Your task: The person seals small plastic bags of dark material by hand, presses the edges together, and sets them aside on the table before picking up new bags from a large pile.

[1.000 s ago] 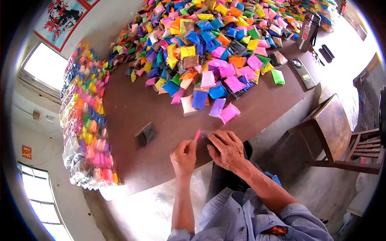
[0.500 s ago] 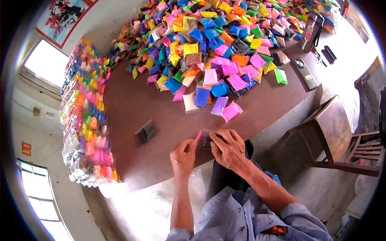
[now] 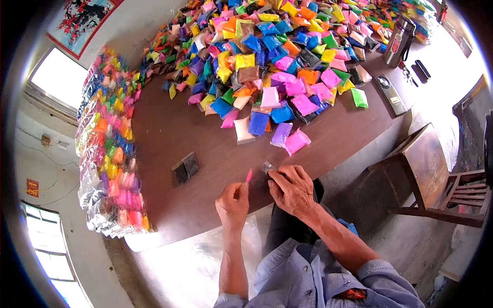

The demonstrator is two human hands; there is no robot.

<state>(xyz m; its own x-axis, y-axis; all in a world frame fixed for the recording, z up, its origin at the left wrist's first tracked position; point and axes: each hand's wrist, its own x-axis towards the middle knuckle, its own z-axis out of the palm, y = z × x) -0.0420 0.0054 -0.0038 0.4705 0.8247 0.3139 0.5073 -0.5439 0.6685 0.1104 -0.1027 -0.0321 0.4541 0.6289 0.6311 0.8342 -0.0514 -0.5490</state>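
Note:
My left hand (image 3: 233, 203) is closed round a thin pink stick (image 3: 249, 175), whose tip points up over the brown table. Just to its right, my right hand (image 3: 291, 190) pinches a small clear plastic piece (image 3: 268, 167) near the table's front edge. The two hands are apart. Beyond them lie a pink packet (image 3: 297, 141) and a purple packet (image 3: 281, 134), at the near side of a big pile of coloured packets (image 3: 249, 74). A dark flat piece (image 3: 185, 169) rests on the table to the left of my hands.
Clear bags of coloured packets (image 3: 115, 159) line the table's left side. A steel flask (image 3: 399, 42), a flat grey-gold box (image 3: 390, 95), keys (image 3: 409, 76) and a black case (image 3: 422, 69) are at the right. A wooden chair (image 3: 423, 164) stands beyond the right edge.
My left hand has drawn slightly down and left with the pink stick, away from the clear plastic. The plastic now shows smaller at my right fingertips.

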